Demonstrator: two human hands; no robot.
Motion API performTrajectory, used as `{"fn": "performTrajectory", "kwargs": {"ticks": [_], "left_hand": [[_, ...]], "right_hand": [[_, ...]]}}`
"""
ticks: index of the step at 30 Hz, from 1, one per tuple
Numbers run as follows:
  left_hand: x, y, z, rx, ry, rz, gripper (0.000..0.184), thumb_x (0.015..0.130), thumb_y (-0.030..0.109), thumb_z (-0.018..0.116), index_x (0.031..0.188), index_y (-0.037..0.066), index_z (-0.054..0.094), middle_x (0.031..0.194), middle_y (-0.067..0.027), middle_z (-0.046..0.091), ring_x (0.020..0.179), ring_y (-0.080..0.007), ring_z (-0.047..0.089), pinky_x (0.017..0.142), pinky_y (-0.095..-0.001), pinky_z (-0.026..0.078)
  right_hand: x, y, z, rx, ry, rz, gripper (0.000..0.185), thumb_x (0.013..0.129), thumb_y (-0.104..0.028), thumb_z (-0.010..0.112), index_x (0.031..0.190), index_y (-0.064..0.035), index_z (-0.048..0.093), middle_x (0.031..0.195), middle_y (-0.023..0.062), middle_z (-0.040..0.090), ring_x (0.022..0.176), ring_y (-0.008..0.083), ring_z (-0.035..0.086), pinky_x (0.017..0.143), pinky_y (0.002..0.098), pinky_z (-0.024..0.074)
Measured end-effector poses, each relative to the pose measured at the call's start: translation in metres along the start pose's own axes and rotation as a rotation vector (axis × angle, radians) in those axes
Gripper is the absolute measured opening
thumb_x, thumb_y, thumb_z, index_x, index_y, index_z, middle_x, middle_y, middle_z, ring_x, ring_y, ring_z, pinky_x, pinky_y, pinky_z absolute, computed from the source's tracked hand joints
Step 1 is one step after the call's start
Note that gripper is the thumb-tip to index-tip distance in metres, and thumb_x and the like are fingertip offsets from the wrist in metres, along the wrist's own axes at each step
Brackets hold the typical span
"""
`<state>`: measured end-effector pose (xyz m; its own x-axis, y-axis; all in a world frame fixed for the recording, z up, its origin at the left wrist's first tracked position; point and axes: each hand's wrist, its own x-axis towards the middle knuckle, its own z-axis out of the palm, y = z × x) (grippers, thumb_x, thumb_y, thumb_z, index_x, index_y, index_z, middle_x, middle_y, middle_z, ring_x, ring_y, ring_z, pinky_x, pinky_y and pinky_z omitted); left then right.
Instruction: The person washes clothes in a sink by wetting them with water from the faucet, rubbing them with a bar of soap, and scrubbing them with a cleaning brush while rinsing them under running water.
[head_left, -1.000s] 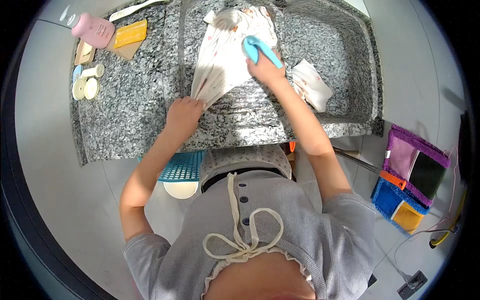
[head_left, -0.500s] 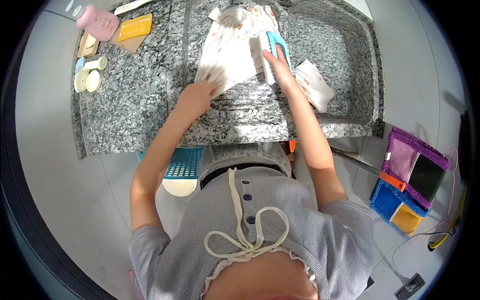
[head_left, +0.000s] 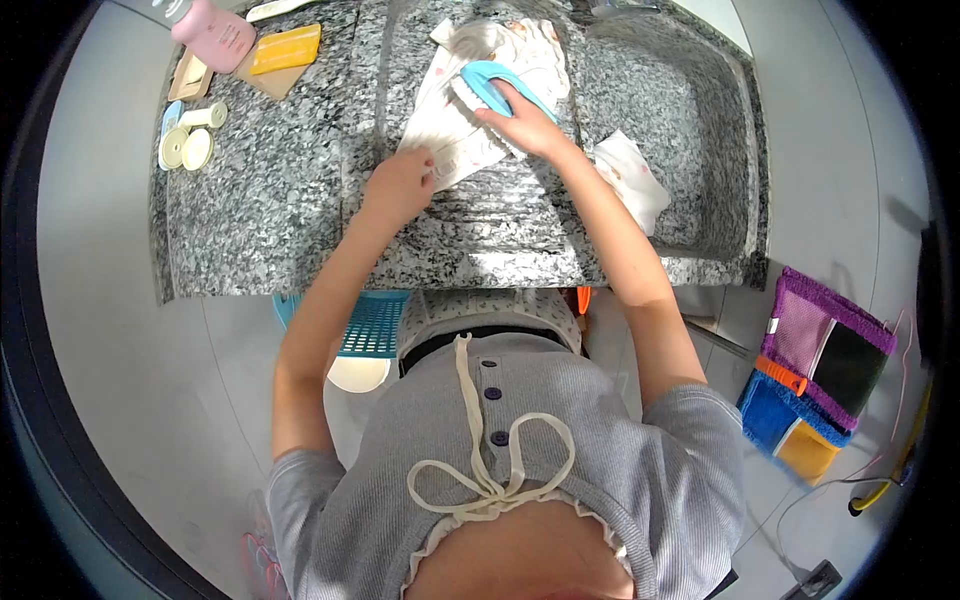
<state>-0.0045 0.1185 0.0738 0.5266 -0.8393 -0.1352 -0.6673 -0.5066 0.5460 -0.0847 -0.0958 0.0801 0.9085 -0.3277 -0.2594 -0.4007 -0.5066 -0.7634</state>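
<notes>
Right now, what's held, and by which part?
Right hand holds the brush by its blue handle; left hand at the near end of the cloth, grip unclear.

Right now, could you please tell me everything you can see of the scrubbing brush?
The brush has a smooth, arched, light blue handle that looks like plastic, with pale bristles beneath. It slants over the patterned white cloth, held by the handle in the right hand. I cannot tell whether its bristles press the cloth.

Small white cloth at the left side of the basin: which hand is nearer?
Right. The right hand, gripping the blue brush, is just left of the small white cloth. The left hand is farther left, at the larger cloth's near end.
</notes>
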Motion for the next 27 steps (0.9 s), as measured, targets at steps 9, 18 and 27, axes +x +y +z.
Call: {"fn": "performTrajectory", "kwargs": {"ticks": [9,18,27], "left_hand": [[-0.005,0.004,0.004,0.071,-0.062,-0.034,0.032,0.076,0.024,0.06,0.101,0.006,0.051,0.091,-0.012,0.06,0.082,-0.0317,0.06,0.069,-0.0403,0.049],[-0.012,0.004,0.015,-0.057,0.128,-0.102,0.029,0.071,0.016,0.062,0.093,-0.001,0.054,0.083,-0.0185,0.058,0.082,-0.0366,0.057,0.073,-0.0429,0.047],[-0.022,0.007,0.014,0.178,0.214,-0.122,0.015,0.07,0.016,0.061,0.072,0.001,0.063,0.078,-0.015,0.061,0.08,-0.0314,0.055,0.073,-0.0411,0.046]], "right_hand": [[0.009,0.022,0.003,-0.038,0.036,0.105,0.081,0.076,-0.053,0.055,0.136,-0.0023,0.032,0.135,0.0211,0.039,0.124,0.0321,0.039,0.101,0.0338,0.0308],[-0.051,-0.036,0.063,-0.14,0.123,-0.058,0.063,0.08,-0.043,0.052,0.129,-0.0062,0.037,0.12,0.0241,0.049,0.111,0.0415,0.045,0.097,0.044,0.0354],[-0.035,-0.04,0.098,-0.389,0.23,-0.108,0.056,0.075,-0.038,0.062,0.123,-0.012,0.045,0.095,0.0226,0.054,0.09,0.0363,0.053,0.076,0.0441,0.0473]]}}
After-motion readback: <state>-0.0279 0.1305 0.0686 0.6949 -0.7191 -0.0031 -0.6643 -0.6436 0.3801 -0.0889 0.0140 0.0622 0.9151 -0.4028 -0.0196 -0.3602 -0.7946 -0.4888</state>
